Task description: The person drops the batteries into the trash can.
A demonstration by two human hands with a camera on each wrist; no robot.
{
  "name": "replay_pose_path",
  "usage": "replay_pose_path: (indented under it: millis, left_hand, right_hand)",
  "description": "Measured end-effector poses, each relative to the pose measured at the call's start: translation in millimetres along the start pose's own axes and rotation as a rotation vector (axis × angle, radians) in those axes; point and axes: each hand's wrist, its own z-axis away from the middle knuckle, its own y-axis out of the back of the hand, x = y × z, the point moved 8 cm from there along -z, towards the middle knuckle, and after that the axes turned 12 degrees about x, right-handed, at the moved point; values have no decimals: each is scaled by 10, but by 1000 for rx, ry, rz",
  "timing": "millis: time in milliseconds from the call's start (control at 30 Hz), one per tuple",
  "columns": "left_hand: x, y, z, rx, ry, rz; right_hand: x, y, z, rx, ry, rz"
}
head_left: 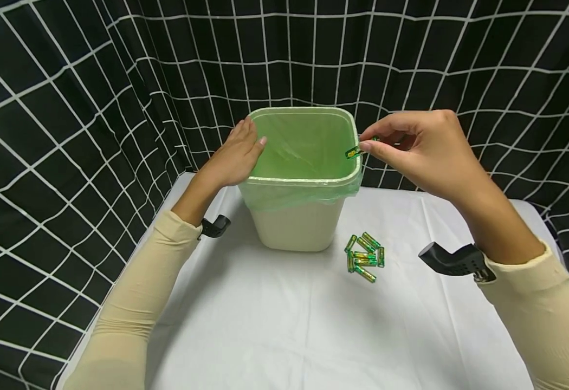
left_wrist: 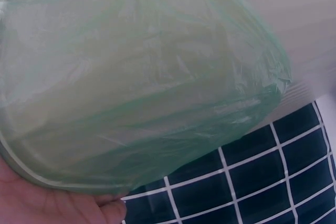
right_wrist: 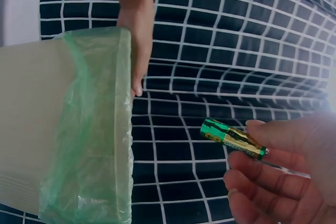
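A white trash bin lined with a thin green plastic bag stands upright on the table. My left hand rests on the bin's left rim with its fingers straight. Between thumb and fingers, my right hand pinches a green and gold battery at the bin's right rim. In the head view one end of this battery overlaps the rim. Several loose batteries of the same look lie in a small cluster on the table, right of the bin's base.
A white cloth covers the table. Black curtains with a white grid hang behind it and at both sides. The bin's mouth faces up, and the bag lines its inner walls.
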Motion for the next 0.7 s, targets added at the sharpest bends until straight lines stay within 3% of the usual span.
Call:
replay_pose_path:
  millis: [700]
  left_hand:
    - [33, 8, -2, -8, -16, -12]
  right_hand:
    - [325, -704, -259, -174, 30, 81]
